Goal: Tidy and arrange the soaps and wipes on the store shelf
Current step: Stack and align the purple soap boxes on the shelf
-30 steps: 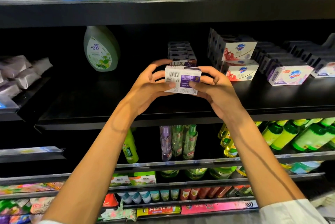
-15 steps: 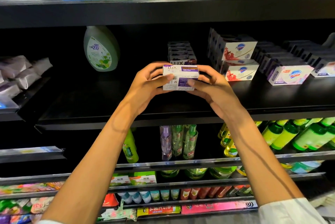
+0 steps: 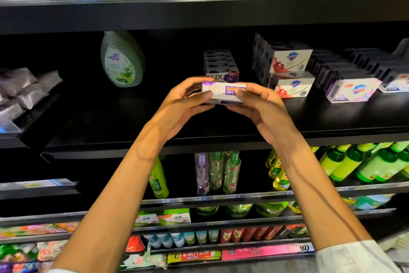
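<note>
Soap box, white and purple with LUX on its face, sits in the air between both hands, just in front of and a little below the row of matching LUX boxes that runs back into the black shelf. Its long axis lies left to right, across the person's line of sight, and its printed face is tipped up toward the camera with a narrow long edge turned down. That axis matches the front box of the row, so by my reading the coming move is a short push forward and down to set it at the head of that line, not a turn.

The left hand holds the box's left end, thumb over the front and fingers curled behind the top. The right hand holds the right end the same way, thumb on the purple patch. Both hands are equally near, since the box spans them; neither is free.

To the right, well apart from the hands, red-and-white soap boxes stand stacked two high, with a pale box beyond. A green bottle stands at the left rear, and grey packs lie at the far left. The shelf floor directly under the box is bare, so it can be set down there.
</note>
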Demonstrator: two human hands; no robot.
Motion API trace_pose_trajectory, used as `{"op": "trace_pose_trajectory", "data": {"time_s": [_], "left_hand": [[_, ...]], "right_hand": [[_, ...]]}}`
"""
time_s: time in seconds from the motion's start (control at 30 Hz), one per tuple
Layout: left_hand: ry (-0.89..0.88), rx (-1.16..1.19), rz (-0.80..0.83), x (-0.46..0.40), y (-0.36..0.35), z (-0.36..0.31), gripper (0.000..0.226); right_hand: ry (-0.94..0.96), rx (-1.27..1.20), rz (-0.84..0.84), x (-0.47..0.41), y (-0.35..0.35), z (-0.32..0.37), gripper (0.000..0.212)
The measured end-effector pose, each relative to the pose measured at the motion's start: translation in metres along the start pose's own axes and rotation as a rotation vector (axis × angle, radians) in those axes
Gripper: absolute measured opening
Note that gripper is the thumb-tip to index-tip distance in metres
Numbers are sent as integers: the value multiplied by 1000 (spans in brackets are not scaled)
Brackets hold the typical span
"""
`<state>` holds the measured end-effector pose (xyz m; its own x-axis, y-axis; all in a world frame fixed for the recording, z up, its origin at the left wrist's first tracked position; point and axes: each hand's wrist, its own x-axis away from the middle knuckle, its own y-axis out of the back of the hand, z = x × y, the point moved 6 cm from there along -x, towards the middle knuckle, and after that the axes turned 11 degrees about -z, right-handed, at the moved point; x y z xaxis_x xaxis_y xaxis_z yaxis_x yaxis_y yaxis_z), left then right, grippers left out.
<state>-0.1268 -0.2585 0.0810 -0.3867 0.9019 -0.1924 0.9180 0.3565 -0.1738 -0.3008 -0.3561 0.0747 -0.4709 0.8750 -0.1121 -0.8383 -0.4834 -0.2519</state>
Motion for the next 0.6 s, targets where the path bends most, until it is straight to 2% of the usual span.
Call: {"op": "trace_pose_trajectory", "data": {"time_s": [0.2, 0.37, 0.6], "left_hand": [[31, 1, -61, -4, 3, 1, 40], [0, -17, -89, -4, 5, -2, 47], [-64, -67, -36, -3, 5, -2, 51]], "right_hand": [[9, -11, 4, -1, 2, 1, 35], [-17, -35, 29, -1, 0, 1, 45], [-105, -60, -3, -3, -2, -2, 38]]}}
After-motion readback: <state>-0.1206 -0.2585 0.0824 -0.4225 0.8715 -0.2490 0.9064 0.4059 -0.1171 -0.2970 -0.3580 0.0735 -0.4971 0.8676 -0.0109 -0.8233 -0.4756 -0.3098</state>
